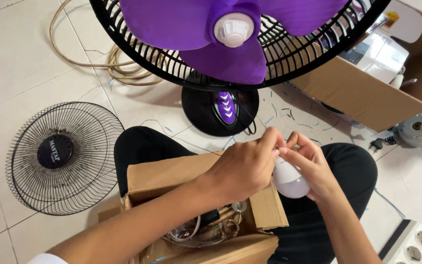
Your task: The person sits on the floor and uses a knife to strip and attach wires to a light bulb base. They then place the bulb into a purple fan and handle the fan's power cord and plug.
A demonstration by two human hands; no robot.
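Two hands meet over the person's lap in the head view, the only view there is. The right hand (313,168) is wrapped around a white bulb (289,182), its round end pointing down and its neck up between the fingers. The left hand (242,166) comes in from the left with its fingertips pinched together on something small at the top of the bulb's neck; what it pinches is too small to tell. Both hands are thus closed, the right clamped on the bulb and the left nipped at its neck.

Below the left wrist an open box (172,181) rests on the person's legs, with wire, small metal parts and something glassy inside. The person sits on a tiled floor (15,63) in dark trousers.

Ahead stands a fan (230,39) with purple blades and a white hub cap, its rear guard in place around the blades and its black base (206,110) on the floor. Its front grille (59,156) lies flat on the floor to the left, well apart from the fan. A coil of pale cable (123,68) lies beyond it. To the right a bigger carton (367,93) holds a white appliance, and a power strip (411,242) shows at the lower right corner.

Judging from this, the fan stands open with its grille still off, and the work on the bulb looks to be midway: the bulb is in hand, not fitted anywhere, and the parts in the box lie untouched.
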